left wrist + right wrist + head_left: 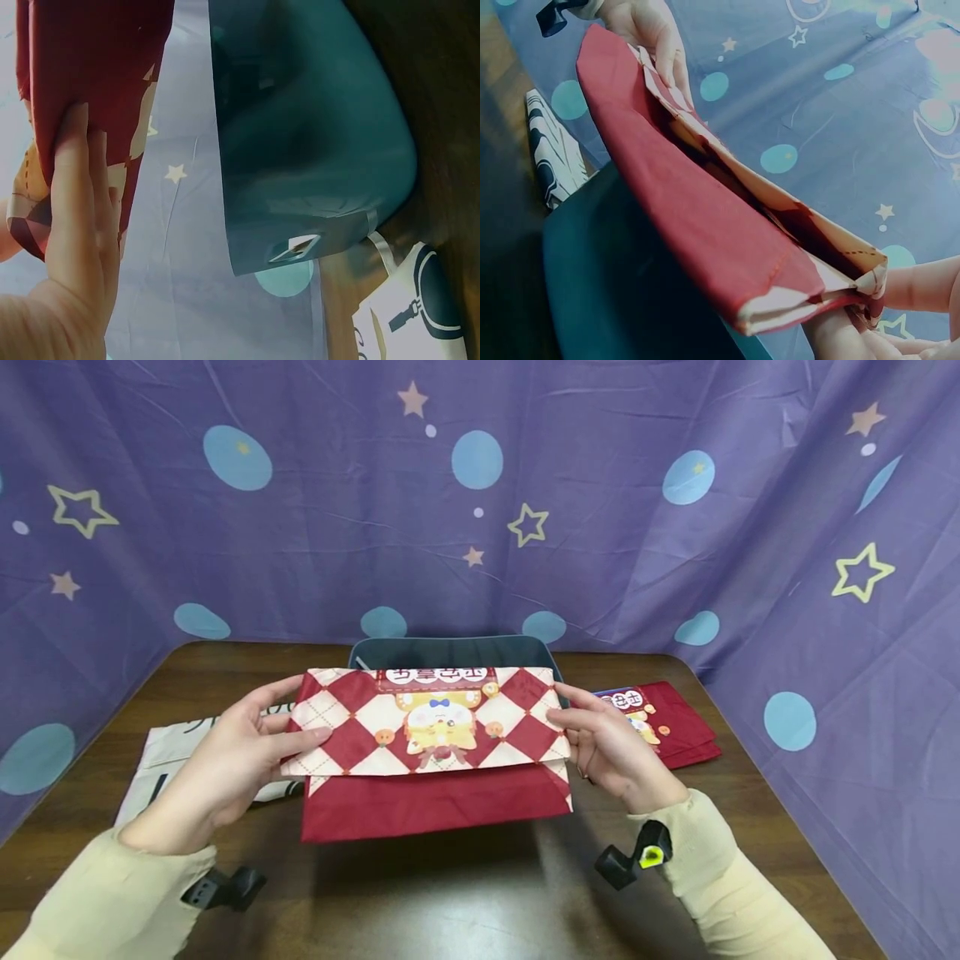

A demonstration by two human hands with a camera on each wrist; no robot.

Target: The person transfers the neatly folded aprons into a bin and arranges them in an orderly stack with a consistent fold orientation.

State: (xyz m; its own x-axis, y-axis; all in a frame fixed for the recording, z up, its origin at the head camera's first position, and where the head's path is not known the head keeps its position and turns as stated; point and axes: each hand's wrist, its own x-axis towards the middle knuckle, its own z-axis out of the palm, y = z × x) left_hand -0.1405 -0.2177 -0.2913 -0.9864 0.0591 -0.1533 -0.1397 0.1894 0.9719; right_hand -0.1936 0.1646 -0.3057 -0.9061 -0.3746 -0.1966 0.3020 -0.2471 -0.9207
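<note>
Both hands hold up a folded fabric bag (pixel 442 806), red with a red-and-cream diamond-check flap that bears an upside-down cartoon animal and a label. My left hand (pixel 243 756) grips its left end, thumb on the printed front and fingers behind. At the right end my right hand (pixel 611 743) pinches the edge, thumb behind or below partly hidden. In the left wrist view, the fingers of the left hand (pixel 79 232) lie long against the red back. The right wrist view shows the bag (pixel 682 195) end-on, its folded layers gaping apart.
A dark teal bin (pixel 457 652) stands behind the bag at the table's back. To the left lies a white cloth bag (pixel 168 752) with black print; to the right, another folded red bag (pixel 686 722). A purple curtain (pixel 585 568) surrounds the wooden table (pixel 757 860).
</note>
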